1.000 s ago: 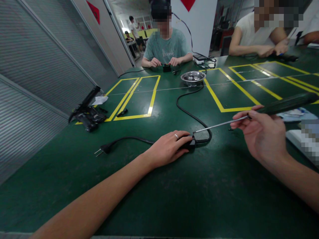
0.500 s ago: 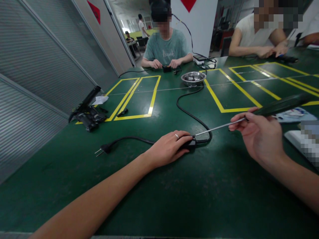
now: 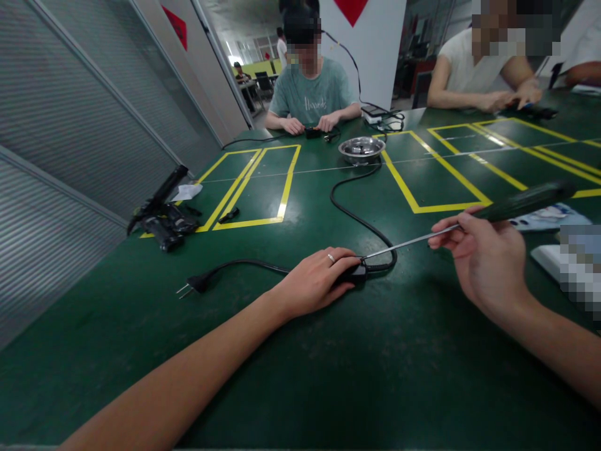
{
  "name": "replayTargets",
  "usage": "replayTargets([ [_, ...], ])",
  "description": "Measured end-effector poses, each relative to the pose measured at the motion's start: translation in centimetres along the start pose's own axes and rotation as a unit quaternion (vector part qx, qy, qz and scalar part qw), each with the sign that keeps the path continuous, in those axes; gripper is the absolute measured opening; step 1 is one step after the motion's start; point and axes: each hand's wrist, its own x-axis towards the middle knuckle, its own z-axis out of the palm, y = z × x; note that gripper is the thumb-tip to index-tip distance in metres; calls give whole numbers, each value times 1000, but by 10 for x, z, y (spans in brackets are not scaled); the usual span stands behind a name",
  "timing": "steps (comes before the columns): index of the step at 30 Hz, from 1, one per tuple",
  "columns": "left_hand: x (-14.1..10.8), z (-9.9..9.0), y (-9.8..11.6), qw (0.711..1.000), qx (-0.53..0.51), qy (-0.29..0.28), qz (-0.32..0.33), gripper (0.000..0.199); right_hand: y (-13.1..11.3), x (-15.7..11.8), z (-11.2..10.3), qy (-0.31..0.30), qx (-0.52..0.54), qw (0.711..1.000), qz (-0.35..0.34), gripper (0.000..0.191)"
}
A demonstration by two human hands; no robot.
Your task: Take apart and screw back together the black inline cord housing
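While under the screwdriver (image 3: 526, 202), cord (image 3: 355, 217); beyond, metal bowl (image 3: 360, 159).

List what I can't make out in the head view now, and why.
Head view: most of the black box, covered by the left hand.
Head view: how the tip of the tool in the right hand meets the box; too small.
Head view: what the metal bowl holds; too small and dark.
Head view: much of the white object at right, masked by pixel blocks.

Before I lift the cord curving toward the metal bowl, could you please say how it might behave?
The cord is probably flexible, given its loose bends. Lifting it could tug the black box, since the two join.
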Motion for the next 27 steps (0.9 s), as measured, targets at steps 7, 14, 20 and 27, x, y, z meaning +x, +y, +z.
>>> replayTargets([
  [7,0,0,0,1000,1,-6,0,41,0,-1,0,3,-18,1000,-4,11],
  [14,0,-2,2,1000,-2,-10,-1,40,4,-2,1,15,-35,999,-10,18],
  [20,2,-4,3,1000,9,-25,-8,50,4,-1,0,21,-42,999,-27,16],
  [27,2,-4,4,1000,-18,-9,-13,48,2,0,0,4,2,999,-46,15],
])
